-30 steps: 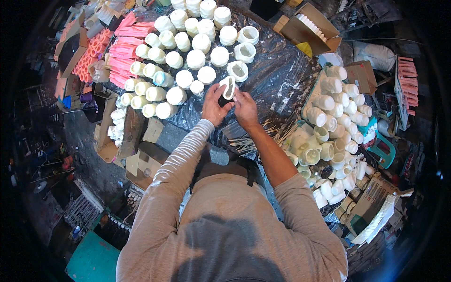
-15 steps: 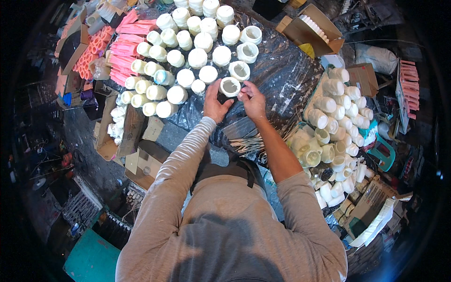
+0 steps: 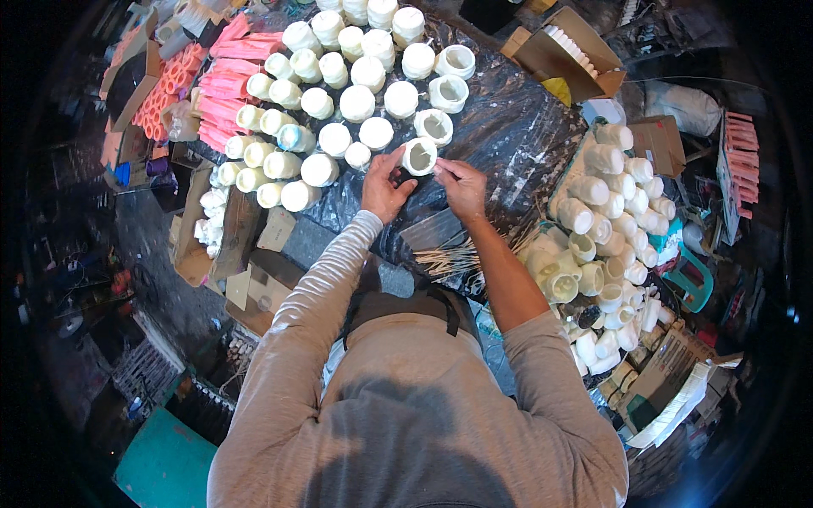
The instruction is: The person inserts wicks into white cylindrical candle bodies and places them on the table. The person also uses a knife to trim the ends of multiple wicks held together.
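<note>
Between my hands is a white, hollow, round pot-like piece with a wide mouth facing up. My left hand grips its left side, thumb underneath and fingers curled along the wall. On the other side, the fingertips of my right hand are pinched together at its edge. Just beyond it stands a similar hollow white piece. Many more white, jar-shaped pieces with closed tops stand in rows on the table, which is covered in dark plastic sheeting.
Thin wooden sticks lie at the table's near edge. To the right, white cups and cylinders are heaped up. Pink moulded pieces lie at far left. A cardboard box of white pieces is at left; another box sits at far right.
The hollow white piece has tilted and shifted slightly right and up in my hands. My right hand has turned, its fingers now closer together at the piece's edge.
</note>
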### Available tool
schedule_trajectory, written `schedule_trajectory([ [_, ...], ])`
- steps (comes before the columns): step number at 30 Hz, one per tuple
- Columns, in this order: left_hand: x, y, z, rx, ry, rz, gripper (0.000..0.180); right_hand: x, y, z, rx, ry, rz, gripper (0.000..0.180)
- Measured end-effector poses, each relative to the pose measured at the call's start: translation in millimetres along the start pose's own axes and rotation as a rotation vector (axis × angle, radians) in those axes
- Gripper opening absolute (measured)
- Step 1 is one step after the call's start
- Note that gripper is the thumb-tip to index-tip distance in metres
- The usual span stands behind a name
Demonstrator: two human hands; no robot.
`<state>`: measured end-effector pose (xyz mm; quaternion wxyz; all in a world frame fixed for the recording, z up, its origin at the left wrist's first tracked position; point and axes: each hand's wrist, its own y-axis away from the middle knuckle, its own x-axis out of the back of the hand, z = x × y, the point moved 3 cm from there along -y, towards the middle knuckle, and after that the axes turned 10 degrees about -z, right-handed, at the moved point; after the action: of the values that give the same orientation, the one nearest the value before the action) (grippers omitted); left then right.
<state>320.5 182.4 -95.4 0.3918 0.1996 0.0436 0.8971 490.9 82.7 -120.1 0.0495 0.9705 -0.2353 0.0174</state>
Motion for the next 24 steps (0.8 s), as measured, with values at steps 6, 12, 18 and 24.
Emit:
schedule_trajectory([
  [6, 2.3, -2.4, -3.4, -0.021, 0.025, 0.003, 0.077, -11.9, 1.1, 3.8, -0.175, -0.171, 0.042, 0.02],
  [12, 1.7, -3.2, -4.2, -0.037, 0.012, 0.006, 0.079, -11.9, 2.6, 2.8, -0.157, -0.153, 0.019, 0.022],
  [18, 1.9, -5.7, -8.2, 0.0, -0.093, 0.006, 0.088, -5.7, 8.9, 12.9, -0.208, -0.165, 0.105, 0.028],
  [24, -9.3, -8.1, -18.2, 0.016, -0.188, 0.028, 0.097, -5.7, 12.3, 22.0, -0.198, -0.139, 0.028, 0.033],
])
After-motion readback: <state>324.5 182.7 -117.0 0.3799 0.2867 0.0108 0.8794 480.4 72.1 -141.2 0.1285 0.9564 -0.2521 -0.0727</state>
